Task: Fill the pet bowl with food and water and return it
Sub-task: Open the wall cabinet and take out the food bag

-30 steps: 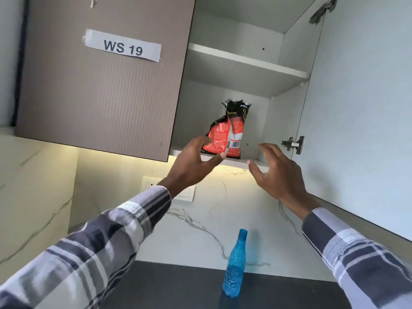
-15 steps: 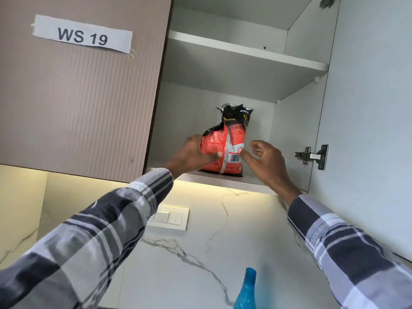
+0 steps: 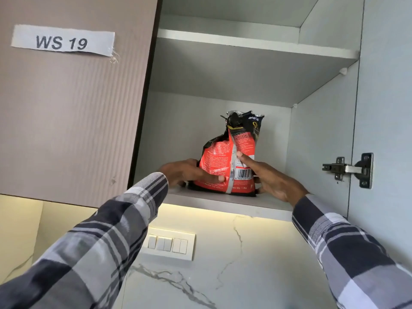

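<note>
On the lower shelf of the open wall cabinet, a red-and-black pet food bag stands upright, its crumpled black top folded over. Both hands grip it low down: the left hand wraps round the bag's left side with its thumb lying across the front, and the right hand clasps the right side, thumb pressed over the barcode panel. Plaid sleeves reach up from the near edge. Left of the opening, a closed cabinet door bears a "WS 19" label. Right, the open door carries a metal hinge. Below, a white switch panel sits on the marble wall.
</note>
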